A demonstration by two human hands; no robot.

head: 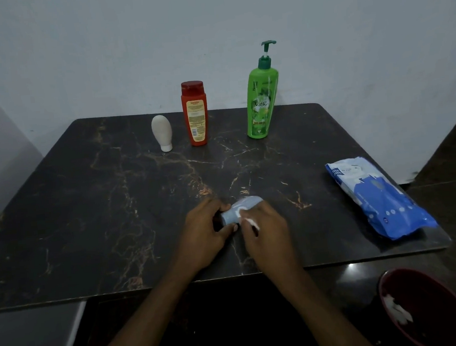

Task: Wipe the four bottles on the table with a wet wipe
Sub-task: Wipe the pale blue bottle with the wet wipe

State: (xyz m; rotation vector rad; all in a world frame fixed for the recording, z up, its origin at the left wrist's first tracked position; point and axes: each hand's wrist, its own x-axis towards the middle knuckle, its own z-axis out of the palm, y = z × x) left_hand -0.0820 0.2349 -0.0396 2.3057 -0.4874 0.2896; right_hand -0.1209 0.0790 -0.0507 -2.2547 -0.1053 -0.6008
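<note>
Bottles, four in all, were at the dark marble table [87,212]; a blue wipes pack [378,198] lay along the table's right edge; a dark red bin [426,307] with white scraps inside stood below the table's near right corner; the green pump bottle [262,101] stood upright at the table's far edge, right of the middle; the red bottle [195,115] stood upright at the far edge, near the middle; the white bottle [162,133] stood cap-down at the far edge, left of the middle; the hands were close together over the table's near middle; the left hand [201,230] gripped one end of the pale blue bottle [238,209], held on its side; the right hand [264,224] pinched the wet wipe [250,222] against that bottle.
</note>
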